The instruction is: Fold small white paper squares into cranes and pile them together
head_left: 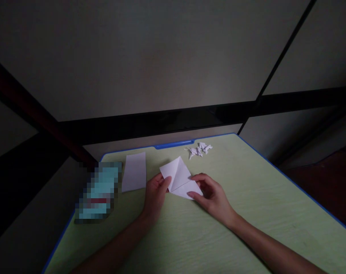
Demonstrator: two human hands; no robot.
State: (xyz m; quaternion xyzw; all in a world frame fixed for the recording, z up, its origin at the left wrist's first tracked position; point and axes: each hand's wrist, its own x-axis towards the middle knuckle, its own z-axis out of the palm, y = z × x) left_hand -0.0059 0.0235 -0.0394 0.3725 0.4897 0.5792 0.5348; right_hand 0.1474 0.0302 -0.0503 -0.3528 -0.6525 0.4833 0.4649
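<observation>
Between my hands, above the middle of the table, is a white sheet of paper [180, 178] with fold lines meeting near its lower left. My left hand [157, 192] pinches its left edge, thumb on top and fingers underneath. At the right corner, my right hand [211, 194] grips the paper between thumb and fingers. Behind it, toward the far edge, lie several small folded paper figures [200, 150]. A stack or sheet of plain white paper [134, 172] rests flat to the left of my left hand.
A pixelated, teal-coloured flat object [101, 192] lies at the table's left edge. The pale green table [173, 243] has a blue rim and a blue strip [175, 144] at its far edge. Behind it stands a panelled wall [161, 64] with a black band.
</observation>
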